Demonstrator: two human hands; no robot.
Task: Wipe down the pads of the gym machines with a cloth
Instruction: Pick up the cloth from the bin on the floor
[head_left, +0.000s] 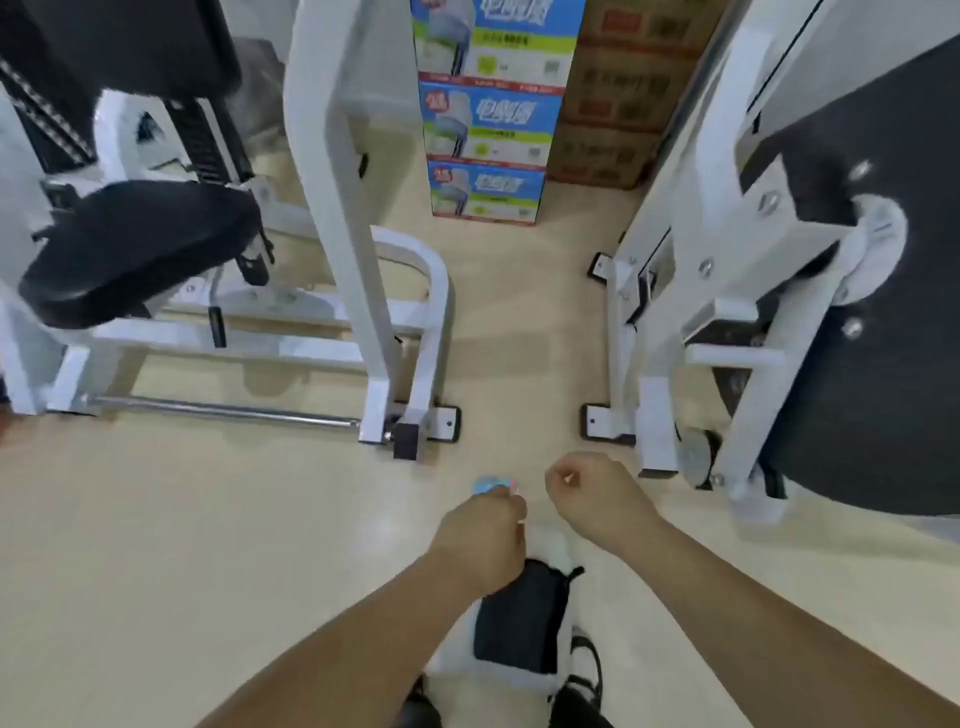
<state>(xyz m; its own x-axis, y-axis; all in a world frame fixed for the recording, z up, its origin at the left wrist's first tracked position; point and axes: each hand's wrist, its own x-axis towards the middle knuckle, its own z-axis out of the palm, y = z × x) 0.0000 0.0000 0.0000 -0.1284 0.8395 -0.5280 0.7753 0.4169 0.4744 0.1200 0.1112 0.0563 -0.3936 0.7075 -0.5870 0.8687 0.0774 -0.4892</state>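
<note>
White-framed gym machines (337, 208), two, stacked blue boxes (491, 122), three, two hands, left hand (483, 535) grasping blue-pink item (490, 486), right hand (597, 493) clenched

Pale floor between two machines
The beige floor (208, 545) carries the left machine frame (379, 405) and the right machine frame (654, 415), both white on black feet; stacked blue boxes (485, 192) stand beside brown cartons (597, 156) beyond.

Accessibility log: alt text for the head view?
Left hand grips a small blue-and-pink item, right hand curled beside it, above a pale floor. White gym machines with black pads stand either side; stacked boxes ahead.
</note>
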